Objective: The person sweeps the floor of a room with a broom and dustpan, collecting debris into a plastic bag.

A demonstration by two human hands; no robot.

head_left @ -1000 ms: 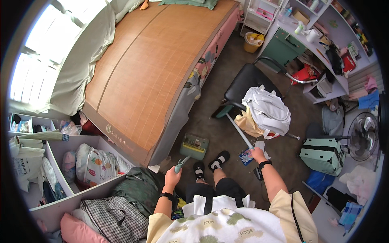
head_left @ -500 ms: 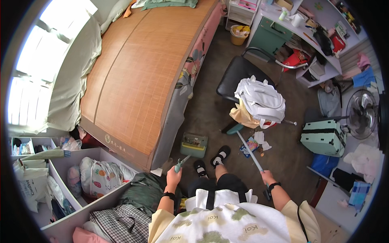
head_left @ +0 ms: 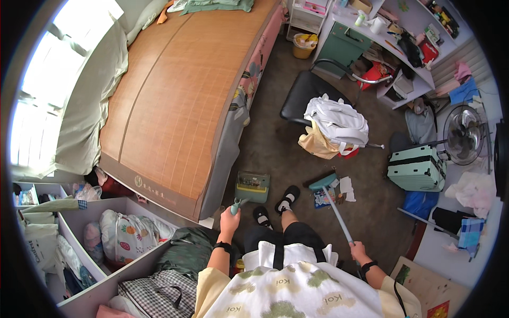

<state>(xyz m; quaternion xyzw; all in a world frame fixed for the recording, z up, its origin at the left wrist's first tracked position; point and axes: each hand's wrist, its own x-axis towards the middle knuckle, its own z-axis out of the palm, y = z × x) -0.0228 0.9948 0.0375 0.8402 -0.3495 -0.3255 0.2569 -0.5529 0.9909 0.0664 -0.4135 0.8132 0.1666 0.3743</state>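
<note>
My left hand is closed round the teal handle of a grey-green dustpan, which rests on the floor beside the bed with its yellow-edged opening visible. My right hand grips a long grey broom pole low at my right. The broom's teal head with dark bristles lies on the floor among white paper scraps and a blue, colourful packet, just right of my black-shod feet.
A mat-covered bed fills the left. A black chair holds a white backpack. Beyond are a cluttered desk and yellow bin. A mint suitcase and fan stand right; open storage compartments lie lower left.
The broom head has come from beside the chair toward me, onto the scraps, as my right hand moved back and down. My left hand still holds the dustpan. The view has shifted slightly.
</note>
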